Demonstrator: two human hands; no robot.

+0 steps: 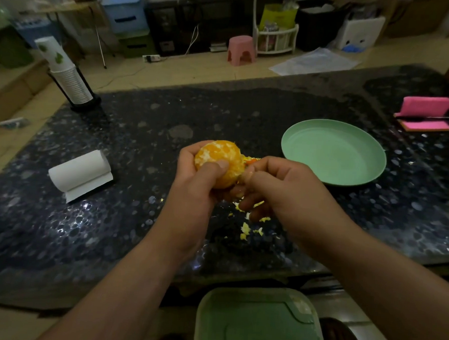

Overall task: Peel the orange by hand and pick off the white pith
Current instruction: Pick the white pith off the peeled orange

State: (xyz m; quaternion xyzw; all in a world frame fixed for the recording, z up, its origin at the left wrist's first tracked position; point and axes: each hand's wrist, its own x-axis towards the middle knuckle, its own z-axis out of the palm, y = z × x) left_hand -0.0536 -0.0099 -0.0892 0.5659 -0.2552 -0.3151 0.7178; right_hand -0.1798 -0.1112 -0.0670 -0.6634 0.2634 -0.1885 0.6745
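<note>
A mostly peeled orange with white pith patches is held above the dark table. My left hand grips it from the left, thumb across its front. My right hand is at the orange's right side, thumb and fingers pinching a strip of peel or pith there. Small pith and peel scraps lie on the table under my hands.
A green plate sits to the right on the dark speckled table. A paper towel roll lies at left, a cup stack at far left, a pink holder at far right. A green bin lid is below the table's near edge.
</note>
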